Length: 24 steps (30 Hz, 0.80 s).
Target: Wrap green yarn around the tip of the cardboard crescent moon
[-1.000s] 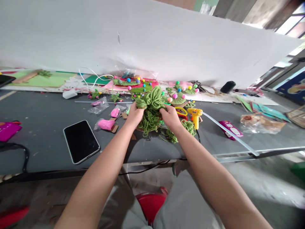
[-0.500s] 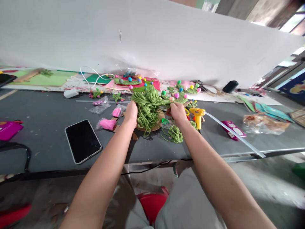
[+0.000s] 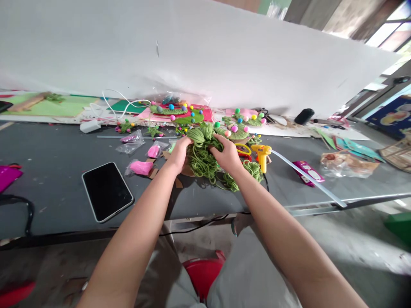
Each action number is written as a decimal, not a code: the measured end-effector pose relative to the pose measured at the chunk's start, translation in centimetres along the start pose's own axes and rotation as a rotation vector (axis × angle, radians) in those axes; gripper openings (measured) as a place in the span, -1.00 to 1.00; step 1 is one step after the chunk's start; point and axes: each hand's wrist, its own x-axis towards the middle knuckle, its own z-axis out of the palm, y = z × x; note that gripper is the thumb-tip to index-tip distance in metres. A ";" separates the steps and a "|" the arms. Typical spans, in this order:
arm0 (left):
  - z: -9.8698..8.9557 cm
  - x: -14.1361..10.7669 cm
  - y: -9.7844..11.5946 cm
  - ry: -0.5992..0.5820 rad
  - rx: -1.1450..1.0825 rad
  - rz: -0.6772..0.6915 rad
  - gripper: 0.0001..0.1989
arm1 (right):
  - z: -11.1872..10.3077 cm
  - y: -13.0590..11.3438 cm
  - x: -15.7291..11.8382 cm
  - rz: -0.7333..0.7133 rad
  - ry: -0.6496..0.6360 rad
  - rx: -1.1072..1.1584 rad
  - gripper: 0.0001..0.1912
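A bundle of green yarn (image 3: 204, 160) is gathered between both hands above the grey table. My left hand (image 3: 180, 155) grips its left side, with the fingertips partly hidden in the strands. On the right side, my right hand (image 3: 227, 155) is closed round the yarn, thumb and fingers pressing into it. Looser green strands (image 3: 253, 171) lie to the right, partly behind my right forearm. Leaf-like green pieces with coloured pompoms (image 3: 236, 131) rest just behind the bundle.
A tablet (image 3: 107, 191) lies at the left front. Pink material in plastic bags (image 3: 141, 167) is left of the yarn. To the right are a yellow glue gun (image 3: 262, 155) with a long clear stick and a purple packet (image 3: 308, 173). A white panel (image 3: 192, 55) stands behind.
My right hand has moved left from the outer strands onto the main bundle. The yarn is bunched more closely between my hands, and the view has shifted slightly.
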 end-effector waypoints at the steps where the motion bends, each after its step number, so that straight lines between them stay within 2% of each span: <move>1: 0.0 -0.2 0.1 -0.094 -0.004 -0.027 -0.71 | 0.3 0.2 0.0 -0.004 0.024 -0.020 -0.52; 3: 0.0 -0.6 0.3 -0.224 0.033 -0.039 -0.71 | 0.6 0.4 0.0 -0.025 0.050 -0.035 -0.55; 4: 0.0 -0.6 0.3 -0.220 0.088 -0.010 -0.68 | 0.8 0.3 -0.1 -0.042 0.051 -0.036 -0.56; 7: -0.1 -0.5 0.1 -0.075 0.217 0.079 -0.63 | 1.0 -0.2 -0.2 -0.063 0.034 -0.028 -0.57; 9: -0.2 -0.2 0.0 -0.002 0.179 0.084 -0.67 | 1.1 -0.5 -0.2 -0.029 0.042 -0.011 -0.57; 12: -0.4 0.0 -0.2 0.027 0.032 0.044 -0.67 | 0.8 -0.7 0.0 0.006 0.069 0.020 -0.59; 20: -0.2 0.4 0.0 0.063 -0.193 -0.061 -0.49 | 0.2 0.6 0.5 -0.082 0.109 -0.066 -0.62; 24: -0.6 0.8 -0.1 0.074 -0.215 -0.016 -0.50 | 0.2 1.8 0.7 -0.091 0.042 0.014 -0.55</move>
